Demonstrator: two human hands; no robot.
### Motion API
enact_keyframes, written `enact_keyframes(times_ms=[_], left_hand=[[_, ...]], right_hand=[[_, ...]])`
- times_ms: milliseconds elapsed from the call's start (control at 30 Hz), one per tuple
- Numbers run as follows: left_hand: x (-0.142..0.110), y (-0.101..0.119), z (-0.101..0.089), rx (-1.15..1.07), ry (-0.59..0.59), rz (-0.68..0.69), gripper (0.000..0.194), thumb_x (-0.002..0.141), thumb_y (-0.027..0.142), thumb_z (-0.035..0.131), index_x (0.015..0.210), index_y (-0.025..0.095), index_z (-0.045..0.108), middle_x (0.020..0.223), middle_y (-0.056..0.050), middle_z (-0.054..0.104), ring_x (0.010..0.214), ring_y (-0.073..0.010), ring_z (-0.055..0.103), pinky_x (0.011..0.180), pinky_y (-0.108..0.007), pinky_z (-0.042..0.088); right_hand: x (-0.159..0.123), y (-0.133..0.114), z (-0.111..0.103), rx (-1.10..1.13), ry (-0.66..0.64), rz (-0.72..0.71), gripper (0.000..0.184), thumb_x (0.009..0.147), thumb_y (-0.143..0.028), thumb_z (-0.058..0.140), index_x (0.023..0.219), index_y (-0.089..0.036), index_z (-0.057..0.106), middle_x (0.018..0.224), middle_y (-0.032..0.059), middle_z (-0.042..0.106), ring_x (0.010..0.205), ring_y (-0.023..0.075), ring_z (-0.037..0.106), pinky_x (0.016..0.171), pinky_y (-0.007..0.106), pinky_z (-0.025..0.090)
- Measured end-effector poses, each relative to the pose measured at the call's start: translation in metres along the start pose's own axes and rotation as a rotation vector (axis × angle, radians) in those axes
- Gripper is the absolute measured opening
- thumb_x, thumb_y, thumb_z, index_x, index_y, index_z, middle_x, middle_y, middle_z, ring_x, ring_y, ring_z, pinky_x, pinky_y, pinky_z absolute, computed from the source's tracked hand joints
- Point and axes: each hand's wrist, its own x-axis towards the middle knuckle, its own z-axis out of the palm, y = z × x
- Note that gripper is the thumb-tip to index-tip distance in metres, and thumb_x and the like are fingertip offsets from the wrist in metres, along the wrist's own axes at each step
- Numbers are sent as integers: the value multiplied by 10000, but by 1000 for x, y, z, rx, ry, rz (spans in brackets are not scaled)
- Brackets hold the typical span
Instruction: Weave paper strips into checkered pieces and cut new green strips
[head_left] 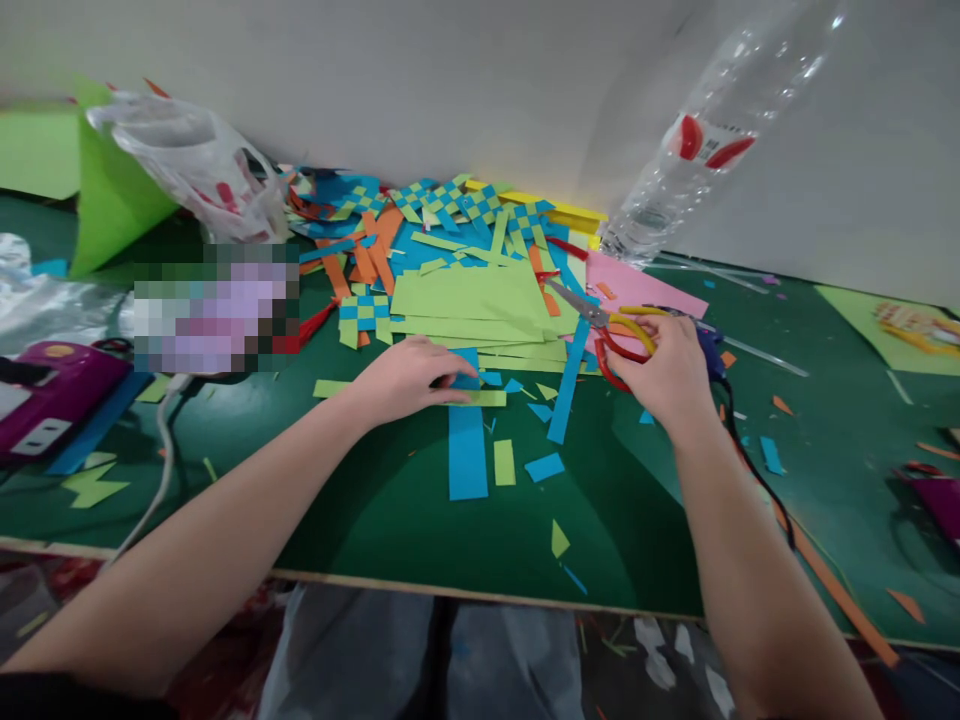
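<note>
My left hand [405,378] lies on the green table [390,520], fingers pressed down on a blue paper strip [467,445] crossed by a green strip [484,398]. My right hand [667,372] grips the yellow and red handles of a pair of scissors [600,322]; the blades point up and left over a stack of light green paper sheets [472,310]. A long blue strip [568,385] lies between the hands. Small blue and green offcuts are scattered around them.
Woven blue-and-green paper mats [450,205] and orange strips pile at the back by the wall. A clear plastic bottle [697,150] leans at the right, pink paper [645,292] below it. A plastic bag [195,165] and purple device [52,395] sit left.
</note>
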Motion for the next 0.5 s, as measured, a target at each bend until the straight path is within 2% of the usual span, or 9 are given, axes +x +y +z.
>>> enact_keyframes(times_ms=[133, 267, 367, 500], left_hand=[[-1, -6, -2, 74, 34, -93, 395, 967, 476, 473, 1155, 186, 663, 771, -23, 672, 703, -169, 602, 777, -317, 429], [-1, -10, -5, 154, 30, -163, 384, 985, 435, 441, 1170, 173, 651, 869, -52, 708, 788, -202, 635, 837, -358, 436], [-1, -8, -6, 173, 46, -168, 384, 994, 415, 415, 1155, 160, 652, 953, -82, 707, 902, -233, 649, 863, -381, 441], [0, -3, -6, 137, 99, -110, 361, 1000, 365, 407, 1187, 163, 640, 1101, -106, 684, 1054, -246, 615, 934, -393, 441]], right_hand=[[0, -4, 0, 53, 37, -62, 435, 671, -350, 755, 1049, -219, 584, 1141, 120, 602, 1064, 305, 609, 882, 486, 527], [1, -6, -4, 102, 40, -103, 496, 666, -340, 746, 1100, -202, 549, 1205, 150, 578, 1106, 318, 586, 839, 472, 539], [0, -10, -8, 108, -36, -206, 482, 668, -314, 725, 1101, -208, 545, 1205, 144, 596, 1154, 327, 560, 886, 481, 508], [-3, -16, -13, 57, -219, -320, 419, 728, -350, 687, 1112, -242, 560, 1227, 104, 614, 1206, 326, 541, 1011, 521, 402]])
